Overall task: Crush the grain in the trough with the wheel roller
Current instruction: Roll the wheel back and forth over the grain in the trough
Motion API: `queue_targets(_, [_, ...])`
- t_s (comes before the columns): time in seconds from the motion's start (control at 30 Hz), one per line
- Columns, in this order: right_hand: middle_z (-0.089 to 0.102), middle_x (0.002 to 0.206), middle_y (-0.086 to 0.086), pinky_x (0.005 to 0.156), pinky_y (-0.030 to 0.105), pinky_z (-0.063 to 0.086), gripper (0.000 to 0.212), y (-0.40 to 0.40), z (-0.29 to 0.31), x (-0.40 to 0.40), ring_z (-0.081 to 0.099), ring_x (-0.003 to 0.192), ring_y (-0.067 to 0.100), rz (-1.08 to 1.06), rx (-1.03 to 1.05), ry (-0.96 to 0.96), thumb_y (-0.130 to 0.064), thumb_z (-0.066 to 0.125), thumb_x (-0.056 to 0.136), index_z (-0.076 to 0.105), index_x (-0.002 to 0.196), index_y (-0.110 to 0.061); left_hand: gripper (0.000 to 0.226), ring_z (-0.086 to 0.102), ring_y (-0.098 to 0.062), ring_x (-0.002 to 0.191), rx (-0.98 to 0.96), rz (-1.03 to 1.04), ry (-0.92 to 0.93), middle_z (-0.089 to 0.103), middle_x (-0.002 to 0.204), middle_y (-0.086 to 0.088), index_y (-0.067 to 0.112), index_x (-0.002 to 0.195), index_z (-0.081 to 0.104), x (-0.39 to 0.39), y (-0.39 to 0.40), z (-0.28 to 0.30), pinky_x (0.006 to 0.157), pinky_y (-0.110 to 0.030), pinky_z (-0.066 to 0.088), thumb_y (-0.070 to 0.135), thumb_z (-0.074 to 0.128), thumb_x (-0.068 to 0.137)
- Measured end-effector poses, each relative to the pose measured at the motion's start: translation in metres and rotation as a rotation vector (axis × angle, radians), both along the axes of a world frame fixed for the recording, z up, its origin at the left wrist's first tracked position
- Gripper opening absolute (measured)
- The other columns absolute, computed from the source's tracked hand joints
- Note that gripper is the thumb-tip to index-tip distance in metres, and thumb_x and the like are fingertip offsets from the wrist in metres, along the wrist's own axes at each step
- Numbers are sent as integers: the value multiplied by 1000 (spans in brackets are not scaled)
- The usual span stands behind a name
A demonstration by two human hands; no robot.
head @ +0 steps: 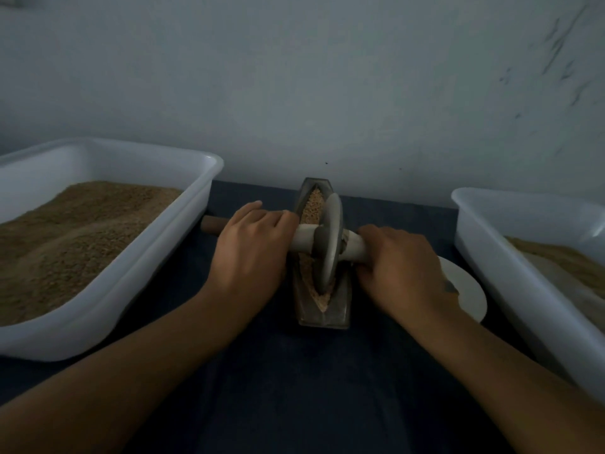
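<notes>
A narrow boat-shaped metal trough (342, 308) lies lengthwise in the middle of the dark cloth, with tan grain (313, 204) along its groove. A grey wheel roller (330, 244) stands on edge in the groove at about mid-length. A wooden axle handle (304, 239) runs through the wheel from left to right. My left hand (252, 247) grips the left part of the handle, whose brown end (211, 224) sticks out beyond it. My right hand (399, 263) grips the right part of the handle.
A white plastic tub (203, 198) heaped with brown grain stands at the left. Another white tub (484, 244) with paler ground material stands at the right. A white plate (471, 290) lies partly under my right wrist. A pale wall rises close behind the trough.
</notes>
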State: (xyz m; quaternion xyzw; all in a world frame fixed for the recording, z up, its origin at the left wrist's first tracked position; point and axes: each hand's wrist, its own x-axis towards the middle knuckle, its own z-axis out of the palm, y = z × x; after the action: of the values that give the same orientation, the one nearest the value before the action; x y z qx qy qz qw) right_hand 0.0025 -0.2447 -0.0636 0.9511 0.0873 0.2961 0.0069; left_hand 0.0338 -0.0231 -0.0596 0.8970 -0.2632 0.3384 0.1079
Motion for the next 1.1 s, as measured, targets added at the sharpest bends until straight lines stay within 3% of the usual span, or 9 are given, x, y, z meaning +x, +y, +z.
queue_targets(0.07, [62, 79, -1, 64, 30, 28, 17, -1, -1, 4, 56, 70, 22, 1, -4, -1, -26, 68, 81, 63, 96, -21, 34, 66, -25, 95, -4, -7, 10, 72, 100, -6, 12, 103, 68, 2, 0, 0, 110, -37, 34, 6, 78, 70])
queue_targets(0.27, [58, 75, -4, 58, 32, 24, 15, -4, -5, 35, 43, 61, 18, -85, -79, 27, -31, 67, 81, 55, 87, -24, 46, 58, -28, 120, 88, 48, 24, 57, 137, -14, 9, 122, 60, 28, -5, -11, 113, -42, 32, 13, 74, 78])
queue_targets(0.5, [66, 84, 2, 59, 30, 25, 17, -8, 2, 86, 60, 74, 24, -137, -121, 57, -31, 69, 80, 61, 90, -19, 30, 61, -22, 93, 199, 115, 71, 67, 105, -1, 21, 110, 54, 79, -14, -3, 91, -34, 38, 26, 67, 84])
queue_targets(0.73, [67, 109, 5, 66, 29, 40, 29, -12, 14, 127, 64, 95, 28, -196, -24, 355, -37, 67, 83, 66, 109, -27, 24, 64, -27, 90, 376, 232, 120, 68, 100, -6, 19, 106, 52, 110, -28, 17, 71, -34, 34, 23, 66, 87])
queue_targets(0.93, [67, 100, 3, 60, 28, 34, 19, -10, 11, 115, 63, 87, 26, -186, -15, 303, -33, 66, 82, 64, 99, -28, 20, 63, -25, 86, 364, 243, 109, 67, 96, -5, 19, 103, 50, 102, -27, 13, 72, -32, 34, 23, 64, 89])
queue_targets(1.1, [67, 87, 1, 57, 31, 27, 22, -11, -1, 80, 63, 79, 29, -89, -25, 124, -32, 66, 80, 59, 100, -27, 15, 61, -23, 90, 251, 152, 39, 67, 101, -3, 18, 104, 52, 76, -20, 3, 98, -31, 33, 20, 59, 90])
